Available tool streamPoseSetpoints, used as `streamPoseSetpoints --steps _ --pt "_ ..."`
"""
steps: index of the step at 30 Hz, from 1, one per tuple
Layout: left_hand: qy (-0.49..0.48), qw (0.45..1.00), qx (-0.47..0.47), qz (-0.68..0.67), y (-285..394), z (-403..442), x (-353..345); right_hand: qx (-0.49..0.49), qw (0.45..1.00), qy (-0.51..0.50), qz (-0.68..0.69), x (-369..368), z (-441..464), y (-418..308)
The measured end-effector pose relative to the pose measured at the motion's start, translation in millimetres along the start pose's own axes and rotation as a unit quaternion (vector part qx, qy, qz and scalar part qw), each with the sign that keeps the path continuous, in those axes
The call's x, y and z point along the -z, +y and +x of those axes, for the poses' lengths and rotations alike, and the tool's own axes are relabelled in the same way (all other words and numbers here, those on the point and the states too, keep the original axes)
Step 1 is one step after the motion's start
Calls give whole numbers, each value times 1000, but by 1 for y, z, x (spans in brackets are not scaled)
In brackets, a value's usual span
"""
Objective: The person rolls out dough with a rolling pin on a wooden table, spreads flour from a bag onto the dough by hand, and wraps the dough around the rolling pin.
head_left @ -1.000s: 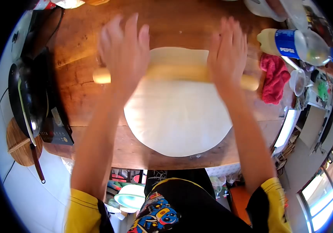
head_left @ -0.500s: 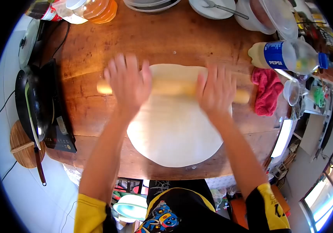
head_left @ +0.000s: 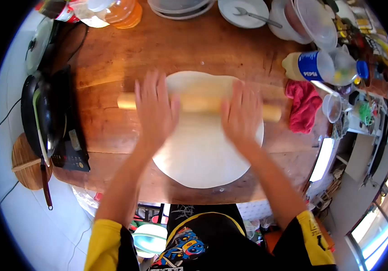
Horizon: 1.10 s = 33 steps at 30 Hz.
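A wooden rolling pin (head_left: 201, 104) lies across a broad, thin sheet of pale dough (head_left: 203, 153), over its far half. My left hand (head_left: 157, 108) rests on the pin left of the dough's middle, palm down and fingers stretched forward. On the right part of the pin, my right hand (head_left: 243, 110) presses with its fingers also extended and its thumb toward the centre. Both hands are a little blurred. The pin's ends stick out past the hands and the dough's sides, and the parts under the palms are hidden.
The wooden table (head_left: 108, 54) holds a red cloth (head_left: 302, 106) and a Pepsi bottle (head_left: 323, 67) on its right. A wok (head_left: 44, 117) sits on a black cooktop (head_left: 71, 156) at the left. Along the far edge stand a plate with a fork (head_left: 243, 11) and plastic containers (head_left: 289, 22).
My two hands have come slightly closer together along the rolling pin. The head view has shifted a little. The pin is still on the far half of the dough.
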State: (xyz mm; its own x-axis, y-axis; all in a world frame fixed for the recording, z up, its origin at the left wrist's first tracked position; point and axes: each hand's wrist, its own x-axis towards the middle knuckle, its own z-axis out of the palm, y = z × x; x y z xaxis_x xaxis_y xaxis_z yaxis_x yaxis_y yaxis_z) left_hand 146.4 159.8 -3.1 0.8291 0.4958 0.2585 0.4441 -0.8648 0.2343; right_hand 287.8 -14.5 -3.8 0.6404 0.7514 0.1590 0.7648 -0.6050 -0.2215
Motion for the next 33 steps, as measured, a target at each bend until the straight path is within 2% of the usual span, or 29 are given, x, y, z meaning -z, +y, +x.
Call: streamPoseSetpoints --steps 2,3,4,6,7,10,11,14,15,18,20,21,22,24,26,27,29,30,31,32,33 --pt "-137 990 34 -15 3 -74 26 18 994 -103 44 30 -74 -7" --pt "-143 989 29 4 -3 -77 34 13 985 -163 60 40 -88 -3" --pt "-153 988 26 22 -6 -76 43 17 985 -162 62 41 -77 5" --pt "-126 990 42 40 -24 -30 27 -20 999 -23 32 36 -48 24" --pt "-98 992 58 60 -29 -20 19 -52 998 -34 15 30 -35 24" --pt "-106 989 85 50 -23 -80 26 -31 997 -69 -23 22 -96 11" --pt "-51 996 78 -10 -22 -111 30 -47 995 -88 -6 29 -123 -2" --pt "-72 995 61 -11 -31 -94 29 -13 997 -52 -49 24 -108 3" --pt "-77 994 63 46 -29 -63 25 -40 997 -37 -61 20 -77 3" --pt "-52 996 68 25 -22 -93 30 -16 997 -67 -38 21 -125 -3" --pt "-47 995 89 -3 -10 -175 52 0 996 -83 -23 42 -187 -20" --pt "-122 988 90 35 -12 -206 65 -8 993 -118 19 56 -211 -28" --pt "-179 977 88 78 -15 -206 70 -10 989 -136 61 59 -206 -33" --pt "-173 975 88 110 -22 -167 59 -8 990 -132 56 60 -169 -22" --pt "-43 993 85 74 -27 -109 38 -10 1000 -13 -9 34 -119 -10" --pt "-48 992 87 72 -26 -116 39 -6 997 -48 -54 27 -118 -13" --pt "-130 982 90 99 -20 -136 42 0 995 -91 -33 31 -161 -23" --pt "-135 981 96 97 -18 -160 46 6 992 -123 -9 36 -189 -29" --pt "-112 986 104 67 -18 -196 50 11 994 -108 3 35 -219 -36" --pt "-81 990 110 37 -18 -213 52 15 994 -107 1 38 -213 -37" --pt "-89 990 102 44 -24 -204 47 10 995 -97 20 41 -200 -38"
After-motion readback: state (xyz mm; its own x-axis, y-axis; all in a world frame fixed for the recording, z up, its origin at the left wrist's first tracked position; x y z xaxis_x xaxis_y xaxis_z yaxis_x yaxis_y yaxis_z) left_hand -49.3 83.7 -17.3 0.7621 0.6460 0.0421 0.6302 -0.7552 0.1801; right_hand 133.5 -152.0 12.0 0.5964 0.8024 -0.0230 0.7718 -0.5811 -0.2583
